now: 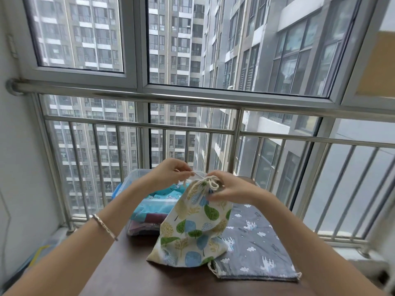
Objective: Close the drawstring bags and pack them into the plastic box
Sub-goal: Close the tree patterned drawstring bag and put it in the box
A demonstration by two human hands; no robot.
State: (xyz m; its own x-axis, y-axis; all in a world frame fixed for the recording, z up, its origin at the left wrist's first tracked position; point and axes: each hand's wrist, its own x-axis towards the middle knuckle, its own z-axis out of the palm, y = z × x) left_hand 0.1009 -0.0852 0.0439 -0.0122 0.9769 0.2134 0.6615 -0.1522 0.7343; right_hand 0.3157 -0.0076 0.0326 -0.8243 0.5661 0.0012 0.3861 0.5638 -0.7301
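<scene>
- Your left hand (pixel 171 173) pinches the cream cord (pixel 213 185); your right hand (pixel 227 190) grips the gathered neck of the white tree-print cloth drawstring bag (pixel 196 229).
- It stands on the dark table (pixel 128 272) beside the clear plastic box (pixel 136 173).
- Soft, light, I'd judge: lift by the neck.

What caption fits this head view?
The left hand holds the cord, the right hand pinches the tree-print bag shut; plastic box behind.

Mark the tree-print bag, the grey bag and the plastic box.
tree-print bag (pixel 192 229): head view, middle of its front.
grey bag (pixel 256 248): head view, middle of the flat cloth.
plastic box (pixel 138 173): head view, far left rim.
</scene>
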